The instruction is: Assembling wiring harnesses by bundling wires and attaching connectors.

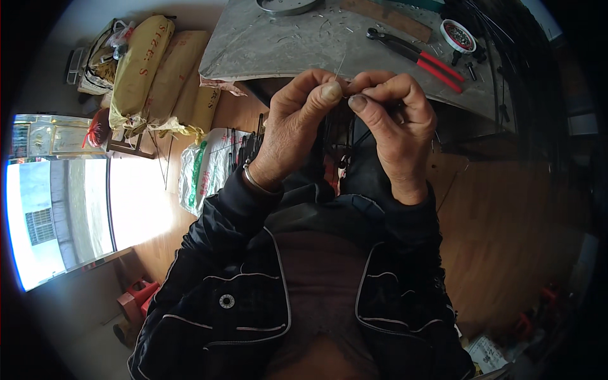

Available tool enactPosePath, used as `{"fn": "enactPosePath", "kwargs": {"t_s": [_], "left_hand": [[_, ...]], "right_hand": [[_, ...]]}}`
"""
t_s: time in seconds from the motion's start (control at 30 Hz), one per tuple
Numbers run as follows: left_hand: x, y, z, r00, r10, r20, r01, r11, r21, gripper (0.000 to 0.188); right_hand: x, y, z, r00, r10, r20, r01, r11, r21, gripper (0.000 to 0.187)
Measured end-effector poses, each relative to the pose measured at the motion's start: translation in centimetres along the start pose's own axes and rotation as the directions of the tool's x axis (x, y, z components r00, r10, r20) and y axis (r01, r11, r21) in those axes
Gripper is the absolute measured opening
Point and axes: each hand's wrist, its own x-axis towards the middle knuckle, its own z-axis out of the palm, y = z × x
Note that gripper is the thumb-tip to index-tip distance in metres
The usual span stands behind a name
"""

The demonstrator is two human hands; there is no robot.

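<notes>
Pinching a thin, pale wire (341, 66) between thumb and forefinger, the left hand (288, 123) is raised in front of the near edge of a grey worktable (253, 47). The wire's free end sticks up past the thumbnail, slanting slightly right against the tabletop. Close beside it, the right hand (399, 130) has its thumb and forefinger brought together, the other fingers curled in; whether the wire's lower part runs into this grip is too small to tell. The tips of both hands nearly meet, and I cannot tell whether they touch.

A pale metal bangle (254, 180) circles the left wrist, just above the cuff of a dark jacket (221, 278) with light piping.

Beyond the hands, on the table, a cutting tool (418, 58) with a black head and red handles lies at a slant, its handles toward the right. Near it stands a round white-rimmed container (458, 36) holding small metallic bits. A flat brown strip (387, 19) lies farther back, a shallow round metal pan (288, 6) sits at the far edge, and short clippings are scattered over the surface.

To the left, full yellowish sacks (142, 69) lean side by side, and a whitish plastic bag (206, 168) rests on the wooden floor (506, 253) beside dark rods (244, 151).
</notes>
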Motion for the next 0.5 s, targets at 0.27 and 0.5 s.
{"fn": "enactPosePath", "kwargs": {"t_s": [0.27, 0.5], "left_hand": [[0.5, -0.1, -0.2, 0.976, -0.137, 0.172, 0.146, 0.988, -0.04, 0.03], [0.3, -0.1, 0.2, 0.965, -0.168, 0.199, 0.183, 0.981, -0.059, 0.031]], "right_hand": [[0.3, -1.1, -1.9, 0.978, 0.196, 0.071, -0.202, 0.975, 0.096, 0.015], [1.4, -1.9, -3.3, 0.914, 0.291, 0.281, -0.324, 0.943, 0.078, 0.014]]}}
